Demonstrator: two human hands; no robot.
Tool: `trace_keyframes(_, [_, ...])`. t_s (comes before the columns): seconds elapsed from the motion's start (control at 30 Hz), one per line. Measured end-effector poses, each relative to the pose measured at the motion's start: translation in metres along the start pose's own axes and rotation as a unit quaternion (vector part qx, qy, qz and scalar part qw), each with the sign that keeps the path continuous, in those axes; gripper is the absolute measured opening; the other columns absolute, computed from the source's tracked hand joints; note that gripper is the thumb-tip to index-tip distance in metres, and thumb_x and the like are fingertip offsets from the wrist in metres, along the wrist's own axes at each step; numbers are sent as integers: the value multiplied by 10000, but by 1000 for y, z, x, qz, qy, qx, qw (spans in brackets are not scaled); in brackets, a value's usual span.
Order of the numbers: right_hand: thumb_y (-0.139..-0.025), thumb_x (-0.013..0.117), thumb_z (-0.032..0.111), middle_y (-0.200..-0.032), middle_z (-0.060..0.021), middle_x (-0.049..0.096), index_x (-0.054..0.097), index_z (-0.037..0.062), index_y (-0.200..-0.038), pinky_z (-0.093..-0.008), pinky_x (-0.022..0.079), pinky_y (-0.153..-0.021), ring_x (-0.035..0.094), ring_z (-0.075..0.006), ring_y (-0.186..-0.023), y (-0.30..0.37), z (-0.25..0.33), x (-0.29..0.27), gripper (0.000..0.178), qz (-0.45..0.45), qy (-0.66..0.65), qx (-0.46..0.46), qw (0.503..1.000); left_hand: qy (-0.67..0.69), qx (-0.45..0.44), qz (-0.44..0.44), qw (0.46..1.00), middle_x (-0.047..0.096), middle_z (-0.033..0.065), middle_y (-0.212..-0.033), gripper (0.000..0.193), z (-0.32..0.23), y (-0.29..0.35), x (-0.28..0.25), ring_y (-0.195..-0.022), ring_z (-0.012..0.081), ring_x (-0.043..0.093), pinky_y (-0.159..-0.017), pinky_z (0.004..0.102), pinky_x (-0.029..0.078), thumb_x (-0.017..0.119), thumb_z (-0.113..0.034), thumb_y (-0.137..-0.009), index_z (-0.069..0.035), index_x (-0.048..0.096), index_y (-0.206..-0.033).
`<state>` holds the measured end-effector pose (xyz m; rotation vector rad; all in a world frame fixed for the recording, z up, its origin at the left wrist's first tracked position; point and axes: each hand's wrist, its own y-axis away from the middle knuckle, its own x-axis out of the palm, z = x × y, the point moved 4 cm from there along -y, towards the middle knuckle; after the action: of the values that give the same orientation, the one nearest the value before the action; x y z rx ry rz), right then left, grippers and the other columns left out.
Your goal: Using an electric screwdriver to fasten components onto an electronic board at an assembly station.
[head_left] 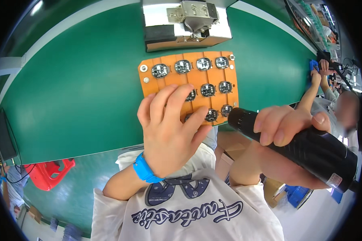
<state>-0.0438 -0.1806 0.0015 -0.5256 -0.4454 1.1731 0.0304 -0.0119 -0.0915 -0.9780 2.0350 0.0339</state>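
An orange fixture board lies on the bench in front of me. Several small rounded dark housings with shiny circuit parts sit in rows on it. My left hand, with a blue band at the wrist, is spread over the board's near left part. Its fingers are apart and bent down onto the housings, hiding some of them. In my right hand is a black electric screwdriver, fingers wrapped round its body. The screwdriver's front end points left, by the board's near right corner; its bit cannot be made out.
Beyond the board, a box-like stand with a metal mechanism rests on the green bench top. At the lower left is a red plastic stool. Another person works at the right. Blue bins lie lower right.
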Motion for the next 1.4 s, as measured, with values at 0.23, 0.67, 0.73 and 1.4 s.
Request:
trace_keyframes(0.23, [-911,461,923,-839,-87,601,507,55,-1471,-399,497,-593,595,-233,-621,11,-11,1,1033,-56,-26,48,997,-12,-11,-9,1000,597,83,-1415,375,0,-3,1,-1342,354,516,-1102,495,349,958,-246,-654,-240,843,-1010])
trace_keyframes(0.67, [-854,556,937,-803,-112,602,521,32,-1317,-413,500,-570,585,-252,-591,5,-19,2,1017,13,-45,40,998,-3,-12,-3,1000,607,86,-1392,340,-4,-7,-1,-1340,354,525,-1094,486,360,950,-231,-658,-209,855,-983])
trace_keyframes(0.73, [-852,565,934,-795,-115,601,518,30,-1294,-414,503,-566,586,-256,-587,7,-9,8,1007,-29,-16,68,997,2,-9,5,1000,609,85,-1389,334,-6,-11,-1,-1344,355,526,-1095,487,361,948,-225,-657,-202,856,-977])
trace_keyframes(1.4, [-923,625,795,-886,-138,647,512,23,-1356,-442,541,-690,649,-287,-707,-98,-49,-56,892,2,-164,72,984,37,-3,9,999,626,56,-1358,317,-4,-13,-2,-1346,354,528,-1112,527,371,944,-210,-647,-207,844,-948])
